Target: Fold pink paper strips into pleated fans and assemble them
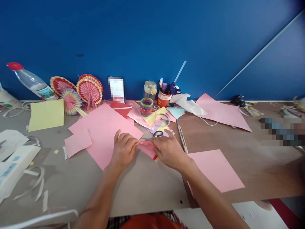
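Note:
My left hand (124,149) and my right hand (168,150) meet over the desk, each with fingers pinched on an end of a folded strip of pink paper (148,147) that has a red and yellow edge showing under it. The strip lies on the grey table, against a large pink sheet (102,127). Small scissors (156,134) lie just beyond my fingertips. A second pink sheet (215,170) lies to the right of my right wrist.
Pleated paper fans (78,90) stand at the back left by a yellow sheet (46,115) and a tipped water bottle (32,82). A red cup of pens (164,97), a jar (150,89), tape rolls (146,106) and a utility knife (182,136) sit behind. White paper scraps (33,184) lie at left.

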Demonstrator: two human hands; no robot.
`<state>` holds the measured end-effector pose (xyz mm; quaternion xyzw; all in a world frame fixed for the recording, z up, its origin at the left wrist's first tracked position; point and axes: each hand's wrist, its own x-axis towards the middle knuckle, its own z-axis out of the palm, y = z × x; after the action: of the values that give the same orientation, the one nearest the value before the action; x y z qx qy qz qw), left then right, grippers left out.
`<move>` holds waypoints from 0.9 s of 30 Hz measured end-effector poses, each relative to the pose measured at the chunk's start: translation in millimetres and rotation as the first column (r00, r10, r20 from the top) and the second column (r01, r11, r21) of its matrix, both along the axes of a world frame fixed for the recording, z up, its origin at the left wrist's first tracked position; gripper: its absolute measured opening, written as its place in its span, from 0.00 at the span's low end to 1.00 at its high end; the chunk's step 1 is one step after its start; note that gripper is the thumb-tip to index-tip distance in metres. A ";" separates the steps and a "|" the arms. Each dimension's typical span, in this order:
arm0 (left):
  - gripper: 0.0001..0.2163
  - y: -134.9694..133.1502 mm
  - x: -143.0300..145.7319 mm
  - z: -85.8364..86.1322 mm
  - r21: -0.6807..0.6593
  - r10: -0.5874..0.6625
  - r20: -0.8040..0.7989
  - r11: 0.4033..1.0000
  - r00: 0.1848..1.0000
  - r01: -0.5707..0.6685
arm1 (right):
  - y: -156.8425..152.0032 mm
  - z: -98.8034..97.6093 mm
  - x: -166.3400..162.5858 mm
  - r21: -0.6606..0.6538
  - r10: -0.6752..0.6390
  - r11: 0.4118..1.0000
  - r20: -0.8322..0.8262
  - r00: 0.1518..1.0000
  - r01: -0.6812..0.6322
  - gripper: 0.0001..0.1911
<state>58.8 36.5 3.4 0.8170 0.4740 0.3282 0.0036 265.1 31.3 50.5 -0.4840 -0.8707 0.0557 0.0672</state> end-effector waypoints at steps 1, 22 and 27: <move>0.07 0.1 -0.9 0.2 -0.005 0.008 0.001 1.000 1.000 -0.008 | -0.8 1.8 1.7 0.007 -0.010 1.000 0.022 1.000 0.010 0.07; 0.09 -15.0 -12.5 28.4 -0.117 -0.068 -0.131 0.992 0.989 0.053 | -1.5 7.7 21.6 0.168 0.196 0.965 0.060 0.979 -0.204 0.10; 0.07 -16.1 -15.7 30.6 -0.108 -0.064 -0.067 0.993 0.996 0.056 | -6.2 16.0 33.0 0.166 0.190 0.970 -0.076 0.979 -0.176 0.18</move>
<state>43.1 20.4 34.0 0.8407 0.4658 0.2731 0.0401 298.1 25.1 66.5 -0.3917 -0.9093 0.0146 0.1398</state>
